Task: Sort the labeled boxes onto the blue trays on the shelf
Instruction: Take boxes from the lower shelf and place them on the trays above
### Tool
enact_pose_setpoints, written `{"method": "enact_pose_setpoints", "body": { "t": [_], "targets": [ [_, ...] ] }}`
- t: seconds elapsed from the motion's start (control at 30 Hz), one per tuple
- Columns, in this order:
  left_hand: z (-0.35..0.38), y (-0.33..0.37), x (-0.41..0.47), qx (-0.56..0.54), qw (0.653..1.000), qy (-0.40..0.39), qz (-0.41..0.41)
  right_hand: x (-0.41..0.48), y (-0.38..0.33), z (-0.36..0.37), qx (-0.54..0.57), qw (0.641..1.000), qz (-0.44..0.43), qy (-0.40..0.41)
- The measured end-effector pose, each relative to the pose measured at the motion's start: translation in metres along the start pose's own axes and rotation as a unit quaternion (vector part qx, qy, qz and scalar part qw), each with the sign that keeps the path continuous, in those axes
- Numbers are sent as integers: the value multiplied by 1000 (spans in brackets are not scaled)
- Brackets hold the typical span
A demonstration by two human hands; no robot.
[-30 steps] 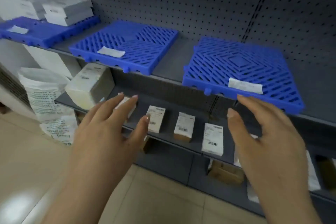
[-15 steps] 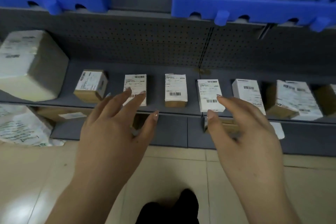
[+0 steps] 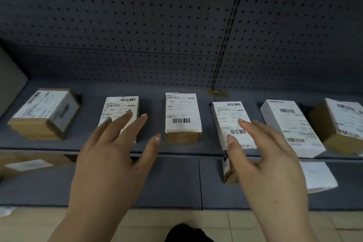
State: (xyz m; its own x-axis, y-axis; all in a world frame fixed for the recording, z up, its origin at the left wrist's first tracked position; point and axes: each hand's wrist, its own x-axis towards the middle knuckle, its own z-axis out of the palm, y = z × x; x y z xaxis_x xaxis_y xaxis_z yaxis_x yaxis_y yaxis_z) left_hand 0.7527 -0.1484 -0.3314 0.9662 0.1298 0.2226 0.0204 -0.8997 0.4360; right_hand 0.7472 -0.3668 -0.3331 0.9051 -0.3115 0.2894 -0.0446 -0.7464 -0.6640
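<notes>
Lying in a row along a dark grey shelf point(image 3: 151, 92), six labeled cardboard boxes face up with white shipping labels; taking the middle box point(image 3: 182, 117) as landmark, its label shows lines of small print too blurred to read and a barcode near the front edge. Just left of it sits a flat box point(image 3: 121, 112) with a barcode at its far edge, and further left a squat brown box point(image 3: 46, 114) turned at an angle. Right of the middle box come a tilted box point(image 3: 231, 124) with barcodes at both ends, then a longer white-topped box point(image 3: 290, 126), then a bulky brown box point(image 3: 337, 124) at the frame edge. The left hand point(image 3: 110, 155) is spread wide with fingers over the flat box, gripping nothing; the right hand point(image 3: 265, 155) is likewise splayed over the tilted box, empty. Behind the middle box rises a perforated back panel point(image 3: 137, 25). Below it, more boxes point(image 3: 318, 175) sit on a lower level.
</notes>
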Motion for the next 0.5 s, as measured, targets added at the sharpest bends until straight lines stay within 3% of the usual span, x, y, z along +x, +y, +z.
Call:
{"method": "enact_pose_setpoints", "body": {
  "t": [0.27,0.5],
  "targets": [
    [101,-55,26,28,998,62,-16,19,80,79,-10,999,-1,32],
    [126,-91,55,116,990,43,-75,53,96,104,-98,995,10,2]
  ]
}}
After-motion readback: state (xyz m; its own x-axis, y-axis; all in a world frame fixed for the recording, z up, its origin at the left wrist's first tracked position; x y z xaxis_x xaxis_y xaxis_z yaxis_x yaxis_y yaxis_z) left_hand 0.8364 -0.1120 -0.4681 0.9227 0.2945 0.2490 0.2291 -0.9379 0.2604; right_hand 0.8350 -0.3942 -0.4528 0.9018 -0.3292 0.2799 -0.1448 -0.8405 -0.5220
